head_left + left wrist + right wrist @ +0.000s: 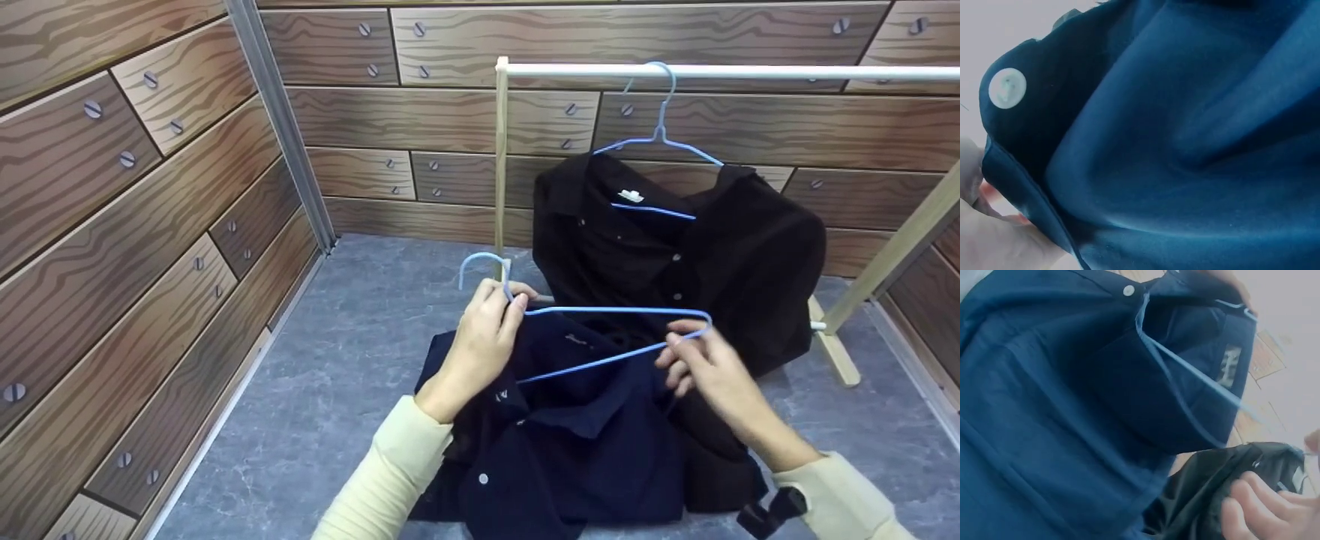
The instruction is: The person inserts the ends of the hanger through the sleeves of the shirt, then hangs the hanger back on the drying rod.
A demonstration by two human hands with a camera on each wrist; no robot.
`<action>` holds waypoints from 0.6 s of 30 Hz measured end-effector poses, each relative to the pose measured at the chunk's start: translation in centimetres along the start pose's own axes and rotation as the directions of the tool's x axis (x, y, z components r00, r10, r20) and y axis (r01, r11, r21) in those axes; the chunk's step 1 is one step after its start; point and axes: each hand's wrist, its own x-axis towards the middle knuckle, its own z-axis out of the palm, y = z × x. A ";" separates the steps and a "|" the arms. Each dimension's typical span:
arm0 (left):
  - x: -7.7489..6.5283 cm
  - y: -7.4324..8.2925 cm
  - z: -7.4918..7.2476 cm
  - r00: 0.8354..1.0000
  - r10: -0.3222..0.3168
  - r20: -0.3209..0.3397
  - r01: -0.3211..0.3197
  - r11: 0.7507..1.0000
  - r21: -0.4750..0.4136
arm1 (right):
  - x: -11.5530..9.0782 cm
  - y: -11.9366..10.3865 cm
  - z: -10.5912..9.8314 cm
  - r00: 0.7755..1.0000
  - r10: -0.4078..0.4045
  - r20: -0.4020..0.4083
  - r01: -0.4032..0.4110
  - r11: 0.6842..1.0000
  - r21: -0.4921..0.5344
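Note:
My left hand (pixel 484 330) grips a light blue clothes hanger (pixel 615 309) at its neck, just under the hook. The hanger's far arm end points right, where my right hand (pixel 716 371) pinches it between thumb and fingers. A navy collared shirt (pixel 577 472) with white buttons hangs below, and the hanger's left part is hidden inside it. In the left wrist view, navy cloth (pixel 1185 140) fills most of the picture beside the hand. The right wrist view shows the hanger bar (pixel 1196 374) crossing the shirt's neck opening.
Behind stands a rack with a white rod (pixel 765 72) and wooden posts (pixel 501 165). A black shirt (pixel 757 262) hangs from it on another blue hanger (pixel 661 135). Wood-patterned walls (pixel 187 195) enclose the grey floor (pixel 322 360) at the back and sides.

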 end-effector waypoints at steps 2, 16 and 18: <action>0.1 0.1 0.0 1.000 0.003 -0.015 -0.004 1.000 -0.021 | -0.3 0.3 0.4 0.998 -0.002 0.067 -0.001 0.999 0.040; 0.4 0.1 -0.8 0.997 0.008 -0.080 -0.013 0.998 -0.056 | -2.0 1.1 3.0 0.910 -0.343 0.233 0.387 0.903 -0.184; 0.4 0.1 -0.9 0.996 0.014 -0.086 -0.019 0.997 -0.068 | -2.1 1.4 3.2 0.871 -0.392 0.295 0.460 0.861 -0.215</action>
